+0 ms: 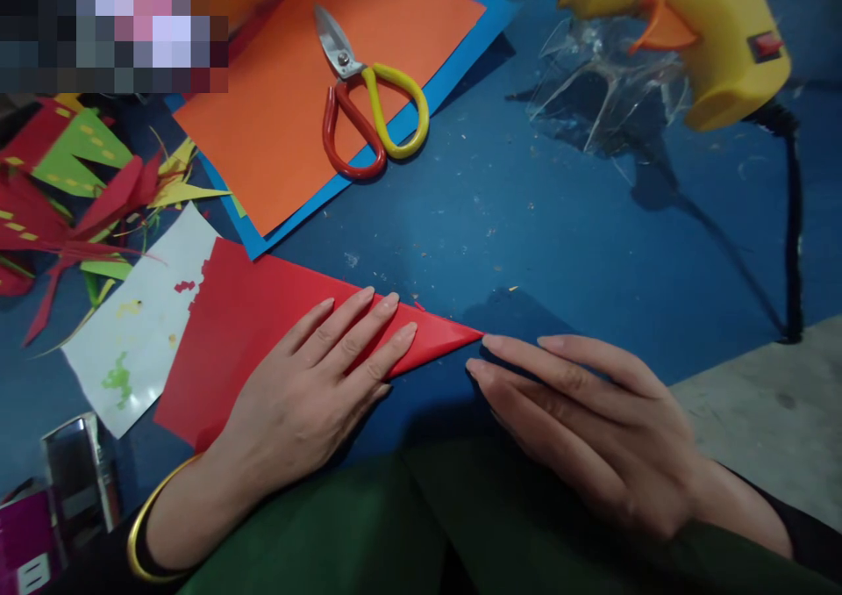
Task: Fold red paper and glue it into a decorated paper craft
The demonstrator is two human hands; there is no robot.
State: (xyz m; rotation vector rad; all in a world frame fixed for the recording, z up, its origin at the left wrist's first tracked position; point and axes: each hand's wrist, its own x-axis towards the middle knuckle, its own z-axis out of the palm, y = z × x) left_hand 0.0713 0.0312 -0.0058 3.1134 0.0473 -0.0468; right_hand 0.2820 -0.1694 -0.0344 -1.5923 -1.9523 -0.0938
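Note:
A sheet of red paper [217,332], folded to a narrow point at its right end, lies on the blue table [460,200]. My left hand [316,376] rests flat on the red paper with the fingers stretched out, pressing near its narrowing part. My right hand [585,419] is beside the pointed tip, fingers extended and fairly close together, with one fingertip at or very near the tip. Nothing shows between the fingers of my right hand. Under the red paper's left edge sits a white sheet [118,349] with green, yellow and red marks.
Scissors [365,95] with red and yellow handles lie on orange paper [263,139] over blue sheets. A yellow glue gun [697,42] stands at the upper right, its black cord [795,226] running down. Coloured paper scraps [79,182] lie left; a phone-like object [79,472] lies below.

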